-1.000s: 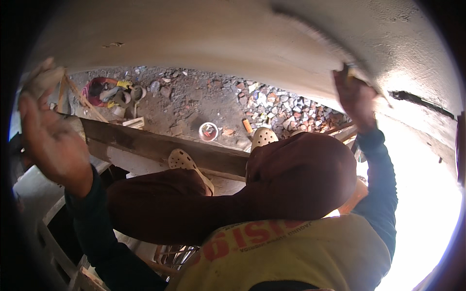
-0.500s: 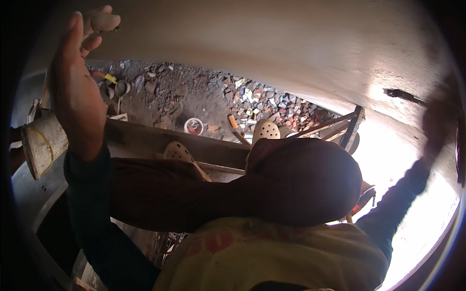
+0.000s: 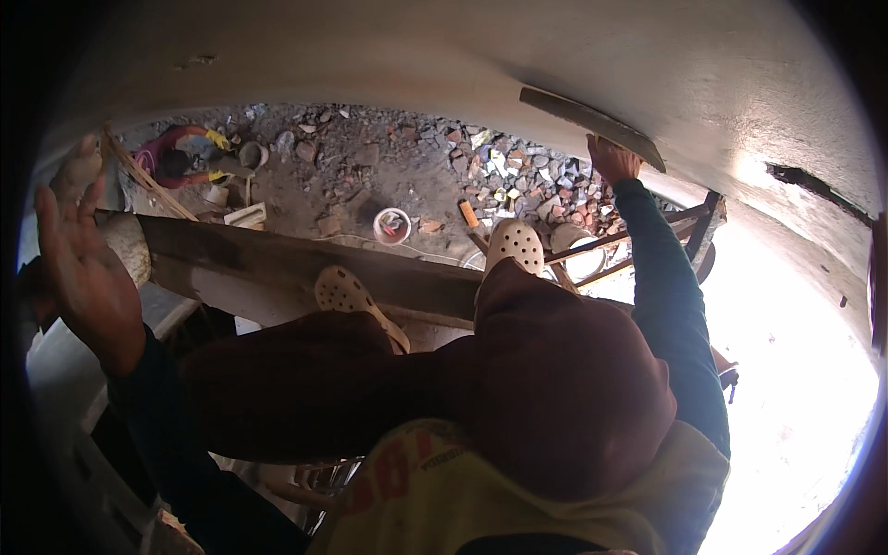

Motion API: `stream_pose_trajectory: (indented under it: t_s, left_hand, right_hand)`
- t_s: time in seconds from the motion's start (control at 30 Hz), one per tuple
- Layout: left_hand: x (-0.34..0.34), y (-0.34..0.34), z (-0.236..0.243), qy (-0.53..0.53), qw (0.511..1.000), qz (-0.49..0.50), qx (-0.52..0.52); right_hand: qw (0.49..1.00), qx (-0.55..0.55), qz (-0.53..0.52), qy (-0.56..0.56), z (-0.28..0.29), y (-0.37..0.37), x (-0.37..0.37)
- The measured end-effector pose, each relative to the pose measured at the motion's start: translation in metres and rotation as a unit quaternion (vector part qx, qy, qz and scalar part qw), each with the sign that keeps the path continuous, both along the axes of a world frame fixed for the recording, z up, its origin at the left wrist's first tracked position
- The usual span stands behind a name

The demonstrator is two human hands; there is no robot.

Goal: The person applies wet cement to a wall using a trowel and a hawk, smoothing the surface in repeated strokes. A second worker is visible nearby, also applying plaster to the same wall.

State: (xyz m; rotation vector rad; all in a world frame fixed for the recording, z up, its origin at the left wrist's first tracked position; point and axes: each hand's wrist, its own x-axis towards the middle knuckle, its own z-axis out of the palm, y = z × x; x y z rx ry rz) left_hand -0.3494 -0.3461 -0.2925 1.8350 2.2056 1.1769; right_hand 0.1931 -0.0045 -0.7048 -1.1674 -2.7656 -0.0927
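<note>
My right hand (image 3: 614,159) is closed on a long, flat plastering float (image 3: 592,125), whose blade lies along the smooth grey plastered wall (image 3: 416,55). The float's grip is hidden behind my fingers. At the far left my left hand (image 3: 88,273) is raised with fingers stretched out and nothing in it. Behind that hand, partly covered by it, is a whitish bucket (image 3: 129,248). My feet, in cream clogs (image 3: 514,246) with holes, are by a wooden plank (image 3: 314,264).
Below, a person in yellow gloves (image 3: 218,139) bends beside a bucket (image 3: 252,154). Broken bricks and rubble (image 3: 536,176) cover the ground around a white pail (image 3: 392,226). A metal frame (image 3: 705,227) stands right of my knee. The wall has a dark gap (image 3: 805,180) at right.
My right hand has swung from the far right inward to the wall, where the float now shows. My left hand has dropped lower and further left. The gloved person below has come into view.
</note>
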Motion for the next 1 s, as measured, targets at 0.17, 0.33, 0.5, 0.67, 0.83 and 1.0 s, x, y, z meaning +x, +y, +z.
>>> stream_pose_trajectory:
  t_s: [0.17, 0.33, 0.5, 0.67, 0.83, 1.0]
  left_hand:
    - [-0.005, 0.012, 0.002, -0.046, 0.998, -0.047, 0.005]
    - [0.002, 0.029, -0.004, -0.043, 0.998, -0.049, -0.021]
    - [0.015, 0.05, -0.015, -0.076, 0.994, -0.069, 0.023]
    - [-0.011, 0.034, -0.038, -0.18, 0.971, -0.102, 0.123]
    - [-0.015, 0.017, -0.031, -0.329, 0.932, -0.015, 0.15]
    - [0.028, 0.045, -0.002, -0.125, 0.971, 0.105, 0.177]
  right_hand:
    - [0.999, 0.036, 0.015, 0.022, 0.051, 0.004, -0.004]
    - [0.934, 0.244, 0.146, -0.215, 0.207, 0.012, 0.017]
    - [0.968, 0.181, -0.003, -0.171, 0.371, 0.018, 0.046]
    - [0.934, 0.221, -0.06, -0.273, 0.453, 0.019, 0.085]
    - [0.794, 0.331, 0.066, -0.506, 0.348, 0.011, 0.018]
    - [0.968, 0.118, 0.219, -0.025, 0.147, -0.043, -0.144]
